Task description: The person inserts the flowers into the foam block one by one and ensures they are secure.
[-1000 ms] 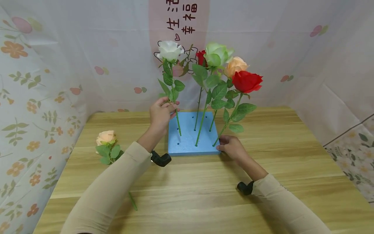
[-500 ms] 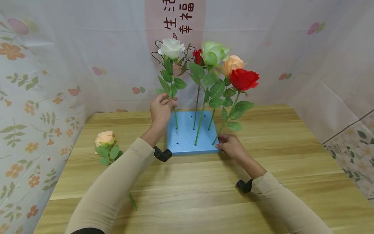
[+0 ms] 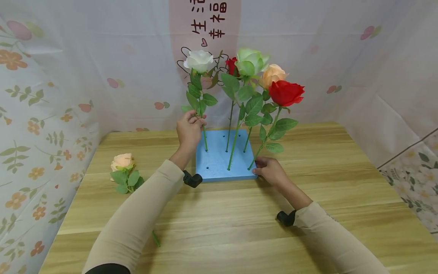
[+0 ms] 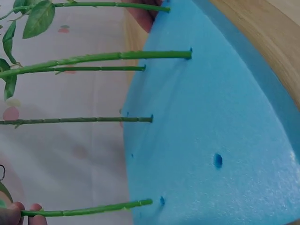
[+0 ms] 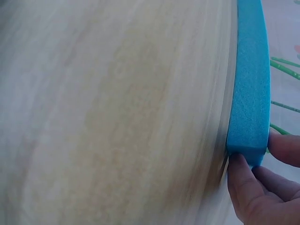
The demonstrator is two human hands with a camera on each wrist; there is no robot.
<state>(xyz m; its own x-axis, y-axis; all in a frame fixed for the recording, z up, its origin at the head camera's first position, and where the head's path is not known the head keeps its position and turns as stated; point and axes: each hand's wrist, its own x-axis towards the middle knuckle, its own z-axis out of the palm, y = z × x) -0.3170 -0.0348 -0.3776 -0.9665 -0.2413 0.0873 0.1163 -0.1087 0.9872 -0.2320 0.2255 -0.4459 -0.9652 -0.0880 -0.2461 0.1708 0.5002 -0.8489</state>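
My left hand (image 3: 189,131) pinches the stem of a white rose (image 3: 199,61) and holds it nearly upright over the left side of a blue foam board (image 3: 217,161). In the left wrist view, the cut end of that stem (image 4: 98,209) stands just short of a hole (image 4: 162,200) in the board. The right hand (image 3: 272,172) grips the board's near right corner; in the right wrist view its thumb (image 5: 287,147) lies against one face and fingers against the other. A green rose (image 3: 251,62), a front red rose (image 3: 286,93), a peach rose (image 3: 273,75) and a rear red rose (image 3: 231,66) stand in holes.
Another peach rose (image 3: 123,163) lies on the wooden table (image 3: 219,228) at the left, its stem partly hidden by the left sleeve. More holes (image 3: 207,168) show in the board. A printed cloth (image 3: 137,76) hangs behind the table.
The white rose's stem end has moved back and slightly left, from mid-board to beside the left hole, then its bloom dipped slightly. The right hand keeps its grip on the corner.
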